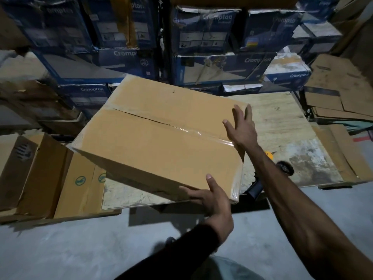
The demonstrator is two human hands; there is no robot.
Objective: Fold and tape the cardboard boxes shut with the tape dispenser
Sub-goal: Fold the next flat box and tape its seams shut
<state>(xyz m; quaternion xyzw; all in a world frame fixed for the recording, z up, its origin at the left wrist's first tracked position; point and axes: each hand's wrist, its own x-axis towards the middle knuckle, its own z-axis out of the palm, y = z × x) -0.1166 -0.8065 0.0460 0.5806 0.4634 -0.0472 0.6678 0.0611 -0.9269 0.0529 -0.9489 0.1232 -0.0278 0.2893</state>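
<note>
Brown cardboard box (161, 138) tilted over the wooden table (282, 122) — clear tape (201, 134) glistening along part of its seam — left hand (214, 197) clamps the near corner, right hand (241, 126) spread flat on top.

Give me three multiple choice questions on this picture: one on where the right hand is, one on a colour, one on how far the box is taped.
1. The right hand lies: A flat on the floor; B inside an open carton; C on top of the cardboard box.
2. The stacked cartons behind are: A red; B blue; C green.
3. The tape covers: A only the right part of the seam; B the whole seam; C nothing.
Answers: C, its straight fingers press the top near the right edge; B, their printed sides are blue; A, the seam gapes bare at the left.
</note>
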